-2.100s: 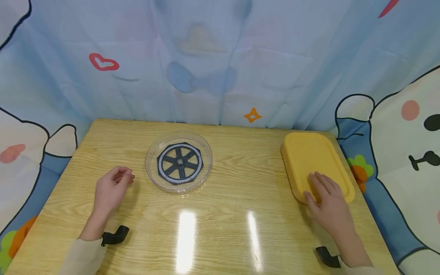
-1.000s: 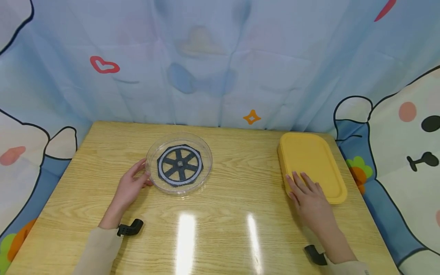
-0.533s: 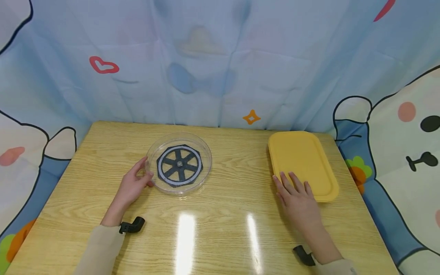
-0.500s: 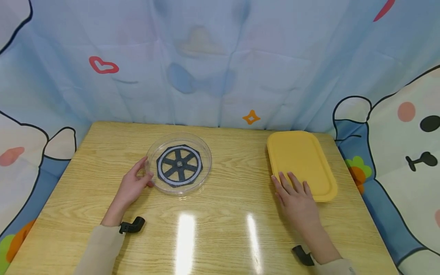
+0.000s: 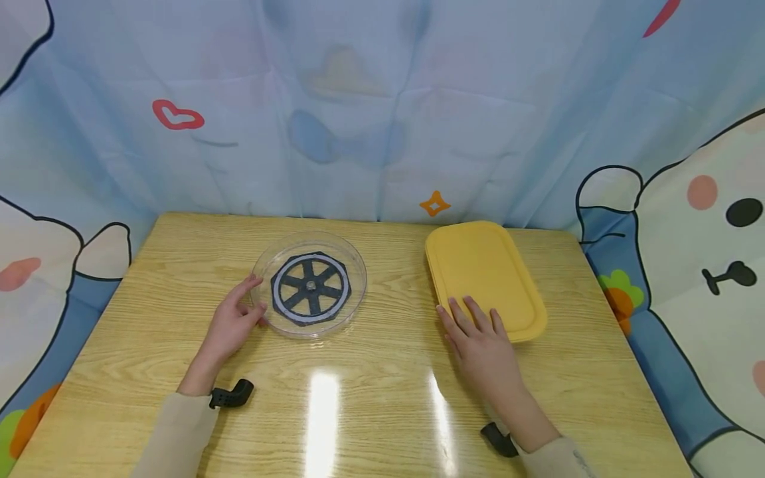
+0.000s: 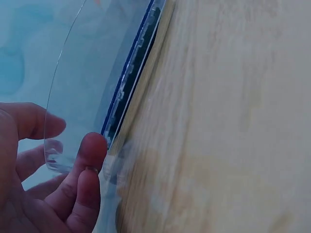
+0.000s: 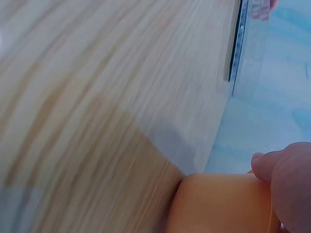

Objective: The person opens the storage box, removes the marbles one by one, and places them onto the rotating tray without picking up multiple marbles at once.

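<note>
Yellow box (image 5: 484, 272) nearer clear dish (image 5: 360, 295), under splayed right grip (image 5: 485, 352)

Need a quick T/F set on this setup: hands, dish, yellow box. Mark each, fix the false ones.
1. The fingers of the right hand rest on top of the yellow box. True.
2. The left hand is also on the yellow box. False: the left hand is at the rim of the clear dish.
3. In the head view, a dark spoked piece shows within the outline of the clear dish. True.
4. That piece has three spokes. False: it has six.
5. The box and the dish touch. False: bare table shows between them.
</note>
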{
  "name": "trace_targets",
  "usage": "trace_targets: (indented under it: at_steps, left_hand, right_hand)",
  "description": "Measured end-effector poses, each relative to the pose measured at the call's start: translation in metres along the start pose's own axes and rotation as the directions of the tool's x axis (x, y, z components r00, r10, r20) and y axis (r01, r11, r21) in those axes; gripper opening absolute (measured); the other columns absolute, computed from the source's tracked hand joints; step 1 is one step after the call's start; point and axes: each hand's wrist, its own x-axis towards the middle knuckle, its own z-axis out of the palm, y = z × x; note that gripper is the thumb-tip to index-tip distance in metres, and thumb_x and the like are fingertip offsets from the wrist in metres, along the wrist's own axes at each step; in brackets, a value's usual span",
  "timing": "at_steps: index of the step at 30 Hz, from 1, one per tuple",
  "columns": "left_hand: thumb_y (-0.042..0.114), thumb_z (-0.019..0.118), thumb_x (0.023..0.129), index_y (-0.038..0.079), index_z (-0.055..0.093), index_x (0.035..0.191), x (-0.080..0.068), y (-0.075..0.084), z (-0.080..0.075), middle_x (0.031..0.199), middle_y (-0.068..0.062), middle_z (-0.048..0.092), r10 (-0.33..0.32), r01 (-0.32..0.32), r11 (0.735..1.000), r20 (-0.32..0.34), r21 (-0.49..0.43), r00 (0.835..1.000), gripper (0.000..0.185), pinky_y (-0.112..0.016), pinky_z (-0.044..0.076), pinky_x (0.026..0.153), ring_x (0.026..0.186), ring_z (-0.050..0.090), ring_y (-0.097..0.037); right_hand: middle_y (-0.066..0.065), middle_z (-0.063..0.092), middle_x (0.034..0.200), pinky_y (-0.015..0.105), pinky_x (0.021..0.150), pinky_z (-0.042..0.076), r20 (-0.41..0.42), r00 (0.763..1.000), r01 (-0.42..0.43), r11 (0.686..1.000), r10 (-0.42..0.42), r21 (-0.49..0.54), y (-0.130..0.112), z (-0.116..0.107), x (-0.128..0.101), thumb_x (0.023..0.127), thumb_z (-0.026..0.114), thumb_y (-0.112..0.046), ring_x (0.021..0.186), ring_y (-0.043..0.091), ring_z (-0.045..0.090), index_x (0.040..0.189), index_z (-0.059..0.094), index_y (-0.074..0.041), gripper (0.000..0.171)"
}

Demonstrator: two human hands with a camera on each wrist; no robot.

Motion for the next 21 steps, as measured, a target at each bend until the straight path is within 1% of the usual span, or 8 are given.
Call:
trace_targets:
  at_steps: [3,5,7,10,11,14,17,21]
  left_hand:
    - [0.009,0.062,0.097,0.000,0.045,0.146,-0.001,0.000,0.002,0.151,-0.026,0.032,0.000,0.000,1.000,0.009,0.019,1.000,0.053,-0.024,0.035,0.047,0.051,0.055,-0.016]
    - [0.013,0.064,0.097,0.002,0.046,0.146,-0.001,-0.001,0.003,0.136,-0.024,0.042,0.000,0.000,0.997,-0.008,0.080,1.000,0.053,-0.024,0.038,0.049,0.061,0.056,-0.018]
    - [0.017,0.064,0.098,0.003,0.047,0.145,-0.001,-0.001,0.003,0.118,-0.019,0.049,0.003,0.000,0.990,-0.020,0.141,1.000,0.053,-0.028,0.041,0.056,0.069,0.054,-0.020]
    - [0.022,0.063,0.099,0.004,0.049,0.144,-0.001,-0.001,0.002,0.095,-0.011,0.054,0.000,0.004,0.974,-0.019,0.226,1.000,0.051,-0.032,0.042,0.062,0.071,0.049,-0.020]
    - [0.023,0.062,0.099,0.004,0.049,0.144,-0.001,0.000,0.002,0.090,-0.009,0.055,-0.003,0.006,0.971,-0.011,0.240,1.000,0.050,-0.033,0.041,0.062,0.069,0.049,-0.020]
    - [0.027,0.060,0.101,0.006,0.047,0.146,-0.002,0.002,0.001,0.082,-0.005,0.058,-0.028,0.022,0.966,0.022,0.256,0.999,0.052,-0.033,0.041,0.057,0.061,0.050,-0.018]
    - [0.032,0.062,0.100,0.007,0.043,0.149,-0.002,0.004,0.002,0.078,-0.004,0.058,-0.061,0.046,0.968,0.054,0.248,0.997,0.058,-0.033,0.041,0.056,0.056,0.052,-0.017]
    - [0.035,0.065,0.098,0.008,0.038,0.152,-0.002,0.005,0.004,0.078,-0.003,0.059,-0.097,0.076,0.974,0.091,0.214,0.991,0.066,-0.034,0.044,0.060,0.054,0.057,-0.018]
  right_hand:
    - [0.015,0.056,0.140,0.068,0.099,0.037,0.005,1.000,0.001,1.000,-0.001,0.015,-0.006,0.002,0.005,0.101,0.050,-0.026,0.132,0.040,0.046,0.139,0.060,-0.011,0.042]
    - [0.014,0.056,0.141,0.067,0.101,0.037,0.018,1.000,-0.010,1.000,0.009,0.022,-0.009,0.004,0.008,0.094,0.062,-0.021,0.134,0.039,0.046,0.140,0.059,-0.011,0.047]
    - [0.013,0.055,0.142,0.066,0.102,0.036,0.031,0.999,-0.022,0.999,0.021,0.025,-0.011,0.005,0.011,0.092,0.066,-0.019,0.135,0.038,0.045,0.140,0.058,-0.012,0.050]
    - [0.012,0.055,0.142,0.065,0.102,0.036,0.038,0.999,-0.031,0.999,0.031,0.017,-0.015,0.007,0.014,0.090,0.071,-0.019,0.135,0.036,0.044,0.140,0.059,-0.012,0.052]
    - [0.012,0.055,0.142,0.065,0.102,0.036,0.042,0.999,-0.031,0.999,0.031,0.010,-0.016,0.008,0.015,0.091,0.071,-0.019,0.136,0.036,0.044,0.140,0.059,-0.012,0.052]
    - [0.011,0.054,0.143,0.065,0.103,0.035,0.058,0.998,-0.027,0.999,0.028,-0.020,-0.020,0.009,0.018,0.091,0.071,-0.019,0.137,0.036,0.043,0.141,0.058,-0.014,0.052]
    - [0.012,0.054,0.143,0.067,0.102,0.035,0.065,0.998,-0.023,0.999,0.026,-0.039,-0.024,0.010,0.020,0.092,0.070,-0.019,0.137,0.037,0.042,0.141,0.058,-0.013,0.051]
    - [0.013,0.056,0.141,0.068,0.100,0.036,0.034,0.999,-0.028,0.999,0.030,-0.045,-0.030,0.011,0.022,0.090,0.073,-0.017,0.134,0.038,0.045,0.139,0.060,-0.012,0.051]
